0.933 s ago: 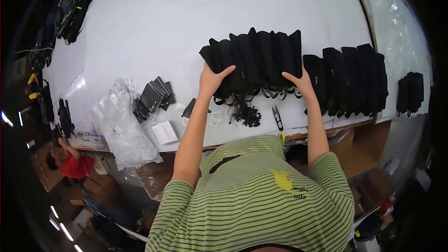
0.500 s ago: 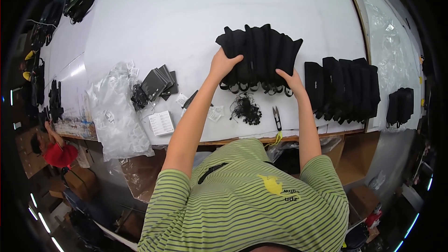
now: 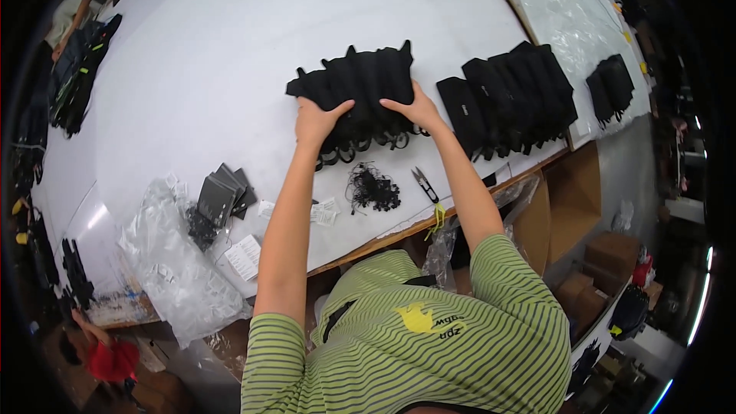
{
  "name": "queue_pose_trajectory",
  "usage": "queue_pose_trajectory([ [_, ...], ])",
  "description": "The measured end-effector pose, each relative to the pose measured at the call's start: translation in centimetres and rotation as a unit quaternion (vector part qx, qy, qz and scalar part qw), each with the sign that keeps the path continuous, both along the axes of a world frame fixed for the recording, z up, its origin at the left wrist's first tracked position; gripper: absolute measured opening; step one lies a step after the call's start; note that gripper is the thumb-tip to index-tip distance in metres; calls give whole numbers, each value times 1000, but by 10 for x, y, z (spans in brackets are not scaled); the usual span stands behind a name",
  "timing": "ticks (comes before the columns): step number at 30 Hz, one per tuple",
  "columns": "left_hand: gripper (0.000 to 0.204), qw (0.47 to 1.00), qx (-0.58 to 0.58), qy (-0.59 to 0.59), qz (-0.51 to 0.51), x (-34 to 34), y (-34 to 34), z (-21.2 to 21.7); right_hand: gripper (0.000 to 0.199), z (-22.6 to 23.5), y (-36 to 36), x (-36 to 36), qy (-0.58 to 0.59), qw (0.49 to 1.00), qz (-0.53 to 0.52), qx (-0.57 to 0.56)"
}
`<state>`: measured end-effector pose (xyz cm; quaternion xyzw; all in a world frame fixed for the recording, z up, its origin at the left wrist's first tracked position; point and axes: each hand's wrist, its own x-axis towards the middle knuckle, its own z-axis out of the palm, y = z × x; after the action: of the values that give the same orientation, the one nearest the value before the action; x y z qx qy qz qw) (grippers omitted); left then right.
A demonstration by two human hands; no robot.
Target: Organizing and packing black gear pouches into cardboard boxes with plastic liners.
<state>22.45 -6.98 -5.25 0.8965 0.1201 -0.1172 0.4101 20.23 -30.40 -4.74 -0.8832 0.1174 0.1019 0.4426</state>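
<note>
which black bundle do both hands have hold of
The bundle nearest the black tangle: left hand and right hand grip its sides; the neighbouring bundle and small bundle farther right lie untouched.

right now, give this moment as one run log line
left hand: grips left end, looped black fabric pieces | right hand: grips right end | nearby: thread snips, black cord heap

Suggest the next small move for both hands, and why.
I'd probably ease the left hand and right hand slightly inward to even up the black fabric bundle: they hold it from opposite sides, and its far edge looks jagged, with several peaks sticking up.
</note>
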Motion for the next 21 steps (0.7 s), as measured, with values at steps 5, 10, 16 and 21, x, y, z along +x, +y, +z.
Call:
queue_pose_trajectory([
  [5,81,999,-17,-35,-12,-1,-14,5,92,-3,-4,-8,-3,997,4,76],
  [10,73,997,-65,-38,8,3,-8,5,75,-2,7,-13,12,984,-36,174],
  [16,72,981,-142,-122,44,-16,26,42,65,37,34,-18,-47,973,-20,225],
  [21,77,951,-149,-236,131,-98,113,116,61,95,117,-47,-110,967,95,210],
])
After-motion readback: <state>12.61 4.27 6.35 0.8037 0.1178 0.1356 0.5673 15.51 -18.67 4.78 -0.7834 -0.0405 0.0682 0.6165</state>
